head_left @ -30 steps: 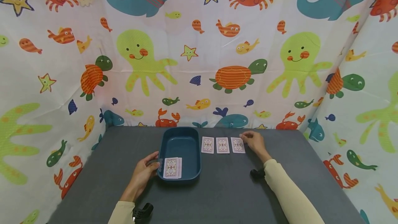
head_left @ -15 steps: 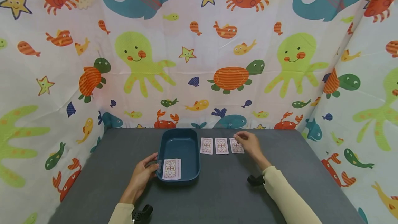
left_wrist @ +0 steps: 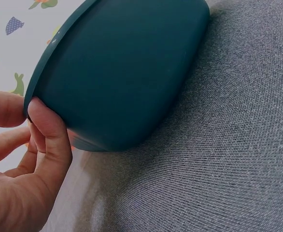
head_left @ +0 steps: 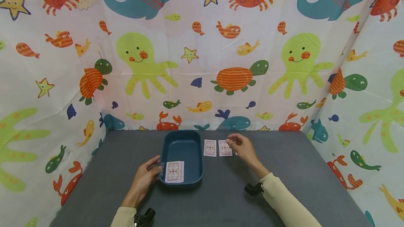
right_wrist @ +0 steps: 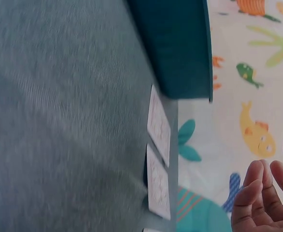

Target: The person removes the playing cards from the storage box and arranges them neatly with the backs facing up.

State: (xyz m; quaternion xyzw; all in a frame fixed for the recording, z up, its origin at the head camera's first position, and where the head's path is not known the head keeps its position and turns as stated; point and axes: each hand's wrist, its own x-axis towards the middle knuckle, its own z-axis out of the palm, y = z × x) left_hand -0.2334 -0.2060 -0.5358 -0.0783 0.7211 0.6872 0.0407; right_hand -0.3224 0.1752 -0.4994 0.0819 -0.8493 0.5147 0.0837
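My left hand [head_left: 146, 176] pinches the left rim of a dark blue tray [head_left: 185, 150], thumb outside the wall in the left wrist view. Inside the tray's near left corner lies a small pile of face-down playing cards [head_left: 173, 172]. To the right of the tray, three face-down cards stand in a row: a left card [head_left: 209, 148], a middle card [head_left: 224, 149] and a right one mostly hidden by my right hand [head_left: 245, 151]. That hand hovers above the row with fingers loosely bent, its fingertips by the middle card; nothing shows between them in the right wrist view.
Grey cloth covers the table [head_left: 217, 199]. Behind and at both sides hangs a white curtain [head_left: 176, 111] printed with sea animals, meeting the table's far edge just beyond the cards. Each wrist wears a black band, such as the right band [head_left: 253, 189].
My right hand has moved left from the right card toward the middle card and now covers most of the right one. My left hand stays on the tray rim; the cards have not moved.
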